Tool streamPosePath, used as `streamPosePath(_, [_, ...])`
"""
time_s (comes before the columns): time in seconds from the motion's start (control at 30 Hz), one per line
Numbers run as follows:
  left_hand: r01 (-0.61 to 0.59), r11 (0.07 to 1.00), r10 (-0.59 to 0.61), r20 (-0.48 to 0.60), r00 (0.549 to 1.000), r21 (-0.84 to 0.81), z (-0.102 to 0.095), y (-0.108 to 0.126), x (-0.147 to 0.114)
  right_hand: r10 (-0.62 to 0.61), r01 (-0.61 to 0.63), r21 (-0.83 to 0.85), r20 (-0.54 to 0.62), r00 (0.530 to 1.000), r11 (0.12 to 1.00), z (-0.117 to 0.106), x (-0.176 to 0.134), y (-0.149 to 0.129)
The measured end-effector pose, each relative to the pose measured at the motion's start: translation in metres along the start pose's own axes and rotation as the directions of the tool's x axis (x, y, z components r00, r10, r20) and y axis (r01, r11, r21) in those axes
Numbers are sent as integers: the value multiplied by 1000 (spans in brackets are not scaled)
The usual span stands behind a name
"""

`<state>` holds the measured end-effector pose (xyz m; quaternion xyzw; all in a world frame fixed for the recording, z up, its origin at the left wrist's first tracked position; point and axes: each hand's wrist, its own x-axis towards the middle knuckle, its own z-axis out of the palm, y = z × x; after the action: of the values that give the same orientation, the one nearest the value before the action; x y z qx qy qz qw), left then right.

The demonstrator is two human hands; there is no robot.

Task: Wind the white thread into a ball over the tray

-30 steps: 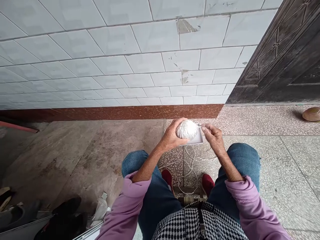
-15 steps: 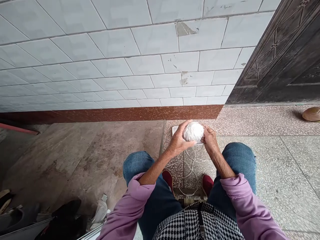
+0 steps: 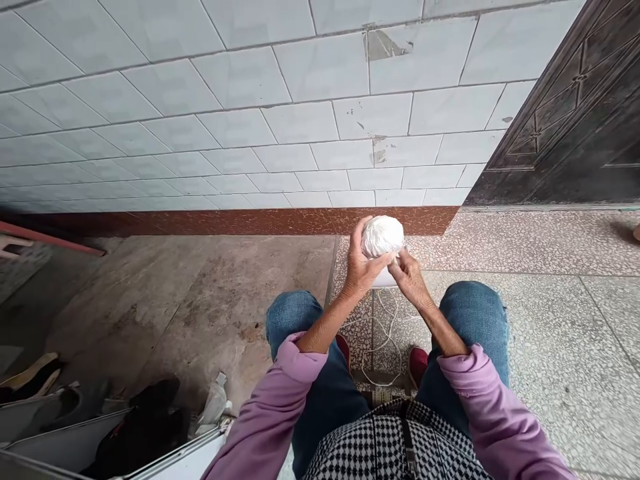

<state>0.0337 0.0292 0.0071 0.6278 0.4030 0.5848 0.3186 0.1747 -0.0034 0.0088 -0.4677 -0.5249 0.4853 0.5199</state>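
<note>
A ball of white string (image 3: 383, 236) sits in my left hand (image 3: 361, 263), with the fingers and thumb wrapped round its left side and underside. At its lower right edge, my right hand (image 3: 409, 275) is closed in a pinch on the string, though the fingertips are partly hidden. Loose white cord (image 3: 387, 337) trails in loops over the floor between my feet. Behind and below the hands lies a flat white item (image 3: 384, 279), mostly covered by them.
In front stands a tiled wall (image 3: 280, 127) with a brown skirting (image 3: 250, 222). A dark door (image 3: 575, 133) is at the right. Shoes (image 3: 35, 377) and an open box holding dark things (image 3: 140, 427) are at the lower left. My knees flank the cord.
The ball has risen a little toward the wall and turned in my left hand. My right hand has shifted from its right side to below its lower right edge. The view has turned slightly left.
</note>
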Motion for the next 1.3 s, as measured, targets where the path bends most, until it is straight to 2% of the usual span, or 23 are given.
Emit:
streamPosePath(0.13, [-14,991,14,-2,1000,131,-1,7,1,166,-228,218,268,949,949,-7,-8,-10])
streamPosePath(0.2, [-9,983,6,14,1000,184,-4,12,0,170,-250,218,328,929,943,-18,-8,-11])
streamPosePath(0.23, [-5,979,-1,26,1000,205,-6,15,-2,160,-226,164,343,926,960,-25,-6,-10])
streamPosePath(0.3, [-7,974,-8,63,998,228,-12,18,-3,130,-132,-15,312,941,991,-43,-1,-7])
streamPosePath(0.4, [-28,972,0,116,993,233,-21,22,-4,7,26,-278,119,993,960,-71,8,-3])
streamPosePath(0.5, [-44,961,2,152,988,272,-27,23,-4,-118,123,-342,35,992,932,-85,9,-7])
streamPosePath(0.57, [-47,946,-9,170,985,321,-28,22,-5,-133,143,-284,54,990,948,-80,4,-12])
streamPosePath(0.67, [-70,913,-13,200,980,402,-26,19,-9,-69,83,-160,93,993,984,-54,-4,-19])
streamPosePath(0.77, [-120,878,1,248,969,464,-24,17,-12,-89,92,-138,28,996,986,-28,-8,-20])
streamPosePath(0.83, [-144,855,9,262,965,499,-25,16,-13,-92,89,-144,-12,996,986,-19,-9,-19])
streamPosePath(0.97, [-146,849,25,237,971,507,-27,18,-11,46,-51,70,76,996,996,-23,-6,-19])
streamPosePath(1.03, [-141,869,29,234,972,474,-25,19,-11,60,-72,167,72,996,983,-29,-5,-19])
streamPosePath(1.17, [-119,900,20,233,972,420,-13,25,-16,29,-22,177,-37,999,984,-33,1,-13])
streamPosePath(1.23, [-104,921,23,214,977,376,-9,27,-18,48,-43,178,-22,999,983,-35,3,-9])
streamPosePath(1.3, [-82,953,19,215,976,291,-11,27,-18,91,-99,194,48,995,976,-38,4,-6])
